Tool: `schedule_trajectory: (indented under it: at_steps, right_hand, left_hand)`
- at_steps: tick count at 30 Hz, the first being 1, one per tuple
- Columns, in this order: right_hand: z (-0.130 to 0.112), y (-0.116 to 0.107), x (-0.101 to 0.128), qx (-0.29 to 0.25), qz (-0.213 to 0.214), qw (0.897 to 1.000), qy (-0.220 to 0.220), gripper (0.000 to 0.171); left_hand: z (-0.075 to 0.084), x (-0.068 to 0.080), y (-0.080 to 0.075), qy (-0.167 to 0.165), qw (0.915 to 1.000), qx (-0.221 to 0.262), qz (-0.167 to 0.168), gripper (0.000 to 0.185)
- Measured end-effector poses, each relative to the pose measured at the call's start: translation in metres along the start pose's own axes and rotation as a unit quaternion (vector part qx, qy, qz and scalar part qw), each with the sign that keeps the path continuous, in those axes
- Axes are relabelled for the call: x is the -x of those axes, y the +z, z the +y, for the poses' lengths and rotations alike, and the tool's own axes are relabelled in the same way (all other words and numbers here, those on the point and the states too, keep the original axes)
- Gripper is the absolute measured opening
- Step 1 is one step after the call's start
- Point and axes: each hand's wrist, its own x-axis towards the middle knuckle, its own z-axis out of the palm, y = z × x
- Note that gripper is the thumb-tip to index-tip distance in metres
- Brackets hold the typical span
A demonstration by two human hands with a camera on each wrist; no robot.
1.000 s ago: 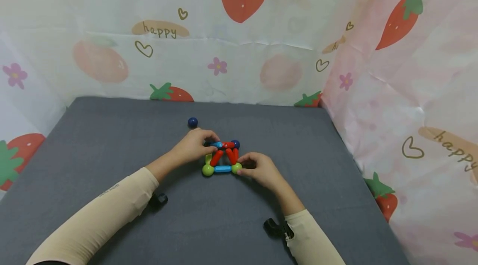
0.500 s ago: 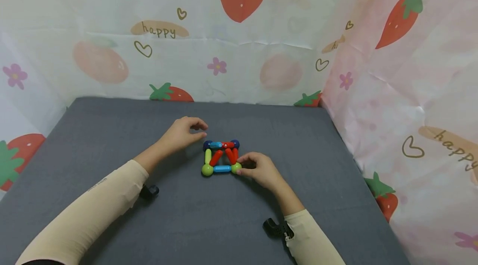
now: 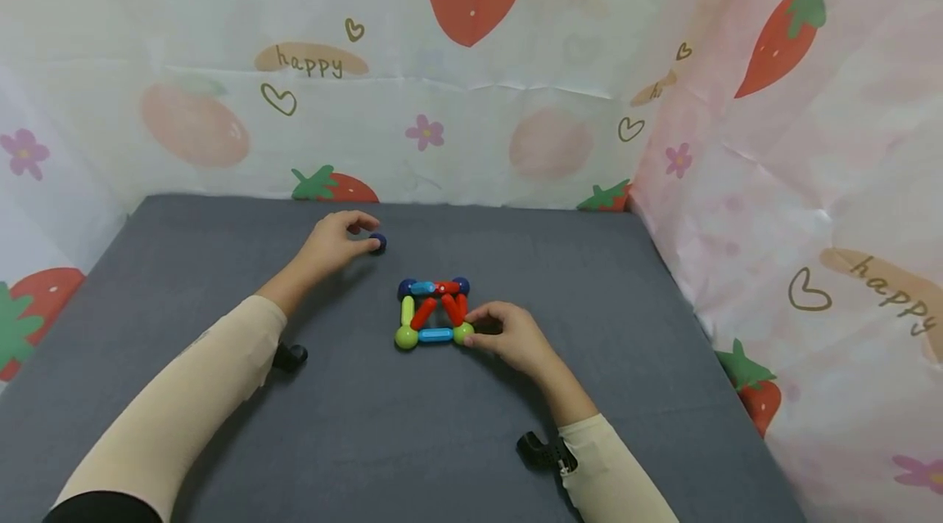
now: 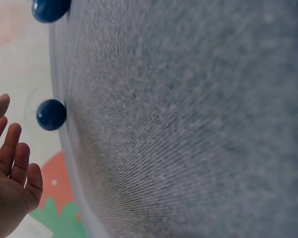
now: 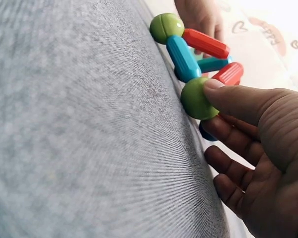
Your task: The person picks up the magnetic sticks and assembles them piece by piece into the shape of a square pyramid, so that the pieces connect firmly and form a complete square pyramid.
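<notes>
Shifting noted: left hand (image 3: pixel 331 243) moved off rod frame (image 3: pixel 433 312) to loose blue ball (image 3: pixel 378 241), fingers apart, touching; green corner ball (image 3: pixel 463 332) pinched by right hand (image 3: pixel 516 337).

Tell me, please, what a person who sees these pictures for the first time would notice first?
Probably the colourful rod-and-ball structure in the middle of the grey table, steadied by the right hand at its near green ball. Farther back, the left hand reaches a loose dark blue ball.
</notes>
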Motion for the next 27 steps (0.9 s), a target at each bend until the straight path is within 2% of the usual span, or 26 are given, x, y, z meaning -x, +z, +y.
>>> schedule_trajectory:
  at_steps: [9,16,27]
  right_hand:
    - [0.002,0.0,0.0,0.001,0.0,1.0,-0.008,0.027]
    - [0.003,0.001,-0.001,0.002,0.001,1.0,-0.004,0.028]
    - [0.004,0.0,-0.001,-0.005,-0.002,1.0,-0.009,0.027]
  left_hand:
    - [-0.011,-0.01,0.002,-0.03,0.9987,0.008,-0.041,0.051]
    - [-0.016,-0.016,0.006,-0.042,0.9978,0.016,-0.048,0.052]
    - [-0.023,-0.025,0.012,-0.055,0.9966,-0.012,-0.06,0.048]
